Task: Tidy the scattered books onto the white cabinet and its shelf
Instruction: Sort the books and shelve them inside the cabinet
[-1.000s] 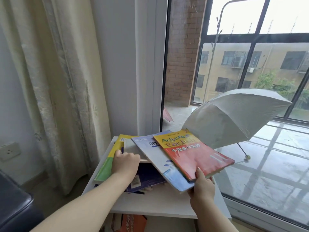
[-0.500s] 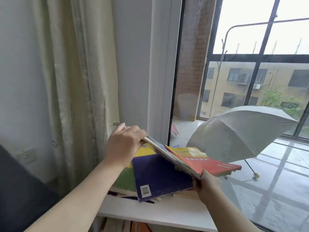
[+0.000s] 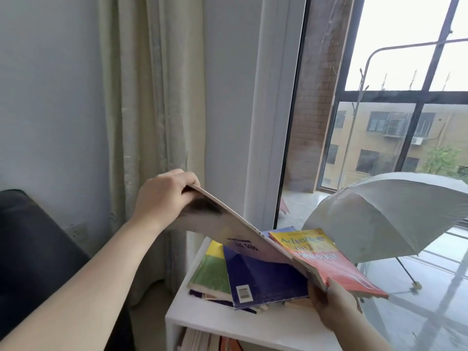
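Note:
My left hand [image 3: 164, 196] grips the raised upper edge of a pale book [image 3: 243, 236], tilting it steeply above the white cabinet [image 3: 210, 323]. My right hand [image 3: 331, 302] holds the lower edge of the same lifted stack, with a red and yellow English book [image 3: 326, 262] lying on top of it. Under them a dark blue book [image 3: 263, 279] and a green and yellow book [image 3: 210, 272] lie flat on the cabinet top, over further books. More books [image 3: 202, 342] stand in the shelf below.
A cream curtain [image 3: 152, 110] hangs behind my left hand. A dark chair [image 3: 33, 249] sits at the left. To the right is a glass door [image 3: 379, 148] with an open grey umbrella [image 3: 387, 214] on the balcony floor outside.
My left hand has lifted its edge of the pale book higher, tipping the stack steeper. The dark blue and green books beneath are now more exposed. The camera has moved closer.

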Motion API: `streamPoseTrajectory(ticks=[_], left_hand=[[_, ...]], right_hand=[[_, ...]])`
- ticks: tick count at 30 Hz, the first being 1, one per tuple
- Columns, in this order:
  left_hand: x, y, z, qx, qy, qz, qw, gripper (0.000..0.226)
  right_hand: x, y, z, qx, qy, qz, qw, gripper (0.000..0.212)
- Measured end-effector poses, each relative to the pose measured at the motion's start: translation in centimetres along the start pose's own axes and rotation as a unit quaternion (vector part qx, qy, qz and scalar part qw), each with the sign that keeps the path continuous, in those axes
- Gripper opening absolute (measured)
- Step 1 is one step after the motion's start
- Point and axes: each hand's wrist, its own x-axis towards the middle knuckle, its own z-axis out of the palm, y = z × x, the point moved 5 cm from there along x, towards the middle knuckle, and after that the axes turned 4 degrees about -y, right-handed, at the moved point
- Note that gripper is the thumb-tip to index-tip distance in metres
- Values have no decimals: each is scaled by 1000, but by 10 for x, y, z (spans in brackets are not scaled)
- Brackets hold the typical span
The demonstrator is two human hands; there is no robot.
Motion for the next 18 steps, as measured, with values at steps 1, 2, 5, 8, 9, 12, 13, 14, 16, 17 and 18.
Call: streamPoseTrajectory(ticks=[1,2,5,8,9,12,13,14,16,17,18], left_hand=[[0,-4,1,-6,-10,-22,1000,2],[0,-8,2,-14,-16,-36,999,3],[0,-18,-3,-54,16,-71,996,7],[2,-27,-7,-73,70,-126,987,14],[2,-30,-5,-79,75,-145,983,15],[-6,-37,4,-104,96,-205,968,14],[-9,-41,7,-119,108,-224,961,13],[-13,-45,9,-136,118,-242,953,12],[-16,-55,17,-190,144,-280,930,12],[-18,-61,21,-229,165,-302,911,12],[-20,-65,25,-270,184,-329,886,12]], right_hand=[[0,1,-1,-6,6,2,1000,41],[2,0,-3,-13,10,0,1000,39],[3,4,-9,-53,31,-14,998,15],[16,18,-22,-164,36,-32,985,19],[25,23,-26,-191,43,-37,980,27],[30,37,-25,-202,23,-21,979,22],[28,40,-22,-202,10,-11,979,18],[25,43,-18,-212,-7,4,977,16],[21,46,-14,-247,-33,32,968,19],[22,48,-14,-265,-47,45,962,21],[21,49,-14,-282,-52,55,956,24]])
